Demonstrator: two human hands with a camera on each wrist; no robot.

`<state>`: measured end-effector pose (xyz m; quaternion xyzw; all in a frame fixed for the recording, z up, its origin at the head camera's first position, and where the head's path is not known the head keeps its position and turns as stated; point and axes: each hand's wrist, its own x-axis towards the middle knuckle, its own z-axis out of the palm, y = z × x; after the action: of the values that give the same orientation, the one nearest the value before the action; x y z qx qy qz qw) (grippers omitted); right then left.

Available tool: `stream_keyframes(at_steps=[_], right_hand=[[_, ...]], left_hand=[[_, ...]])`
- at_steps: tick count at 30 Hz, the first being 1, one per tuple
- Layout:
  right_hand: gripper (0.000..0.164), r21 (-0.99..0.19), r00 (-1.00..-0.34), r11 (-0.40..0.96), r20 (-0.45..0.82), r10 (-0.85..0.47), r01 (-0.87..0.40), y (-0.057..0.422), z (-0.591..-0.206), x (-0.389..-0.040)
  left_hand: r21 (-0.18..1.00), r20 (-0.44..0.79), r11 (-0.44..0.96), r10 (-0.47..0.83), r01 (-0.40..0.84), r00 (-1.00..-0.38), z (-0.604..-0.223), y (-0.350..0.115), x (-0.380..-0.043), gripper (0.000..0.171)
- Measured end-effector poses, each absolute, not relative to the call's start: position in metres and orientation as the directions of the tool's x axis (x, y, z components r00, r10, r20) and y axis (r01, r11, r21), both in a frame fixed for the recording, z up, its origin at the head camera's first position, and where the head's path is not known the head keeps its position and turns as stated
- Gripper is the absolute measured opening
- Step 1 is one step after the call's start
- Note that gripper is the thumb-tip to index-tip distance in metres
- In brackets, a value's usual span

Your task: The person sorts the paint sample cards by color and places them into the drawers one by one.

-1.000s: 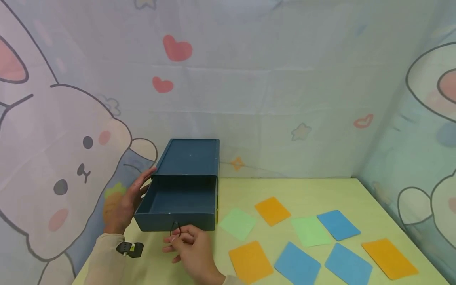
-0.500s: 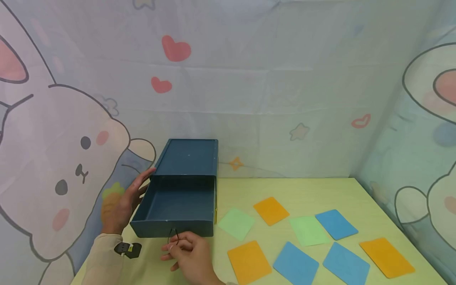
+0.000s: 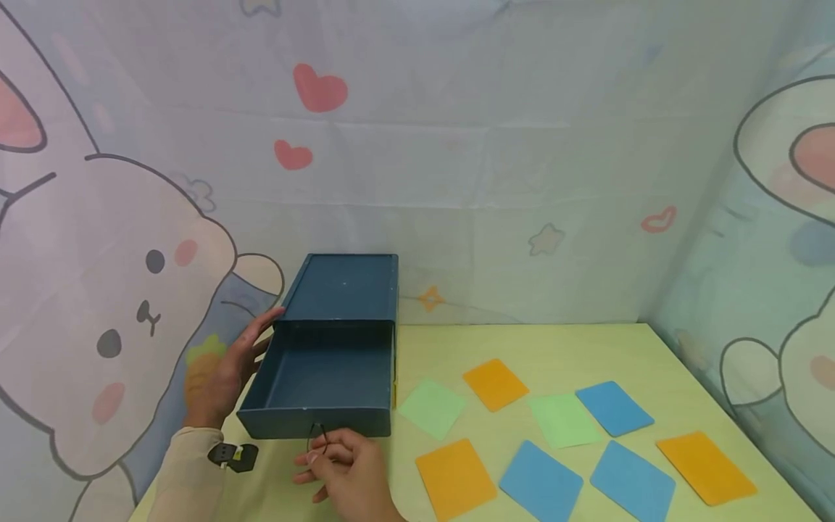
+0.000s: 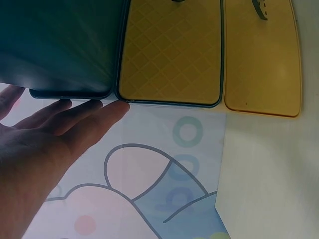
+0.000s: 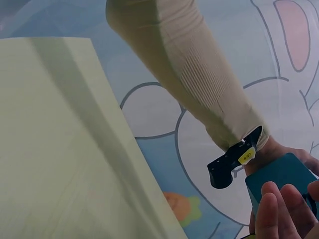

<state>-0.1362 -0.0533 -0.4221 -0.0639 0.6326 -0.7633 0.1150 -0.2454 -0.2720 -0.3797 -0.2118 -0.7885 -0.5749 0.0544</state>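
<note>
A dark blue drawer (image 3: 313, 423) is pulled well out from the top of a dark blue drawer cabinet (image 3: 346, 286), and its inside is bare. On its front hangs a thin black cord loop (image 3: 309, 437), which my right hand (image 3: 355, 467) pinches between thumb and fingers. My left hand (image 3: 225, 377) lies against the cabinet's left side with its fingers extended. In the left wrist view, those fingertips (image 4: 119, 107) reach along the side edge, and yellow drawer fronts (image 4: 169, 55) show below the blue drawer.
To the cabinet's right, orange cards (image 3: 457, 478), blue cards (image 3: 541, 481) and pale green cards (image 3: 433, 409) lie spread on the light yellow table (image 3: 522, 341). A printed cloth (image 3: 496, 167) hangs behind the table and along its sides. A black device (image 3: 235, 457) sits on the left wrist.
The blue drawer has slid further out toward me, with my right hand drawing back on the cord loop. My left hand keeps its place against the cabinet. The cards stay put.
</note>
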Motion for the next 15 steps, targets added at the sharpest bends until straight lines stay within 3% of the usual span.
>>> stream_keyframes(at_steps=[9,15], right_hand=[[0.028,-0.98,-0.946,-0.146,-0.082,-0.315,0.134,-0.033,-0.431,-0.135],[0.031,-0.996,-0.931,-0.026,-0.068,-0.359,0.082,-0.011,-0.444,-0.138]], left_hand=[[0.877,0.333,0.271,0.252,0.396,-0.909,-0.382,-0.271,-0.246,0.056],[0.869,0.336,0.292,0.247,0.4,-0.909,-0.382,-0.272,-0.248,0.056]])
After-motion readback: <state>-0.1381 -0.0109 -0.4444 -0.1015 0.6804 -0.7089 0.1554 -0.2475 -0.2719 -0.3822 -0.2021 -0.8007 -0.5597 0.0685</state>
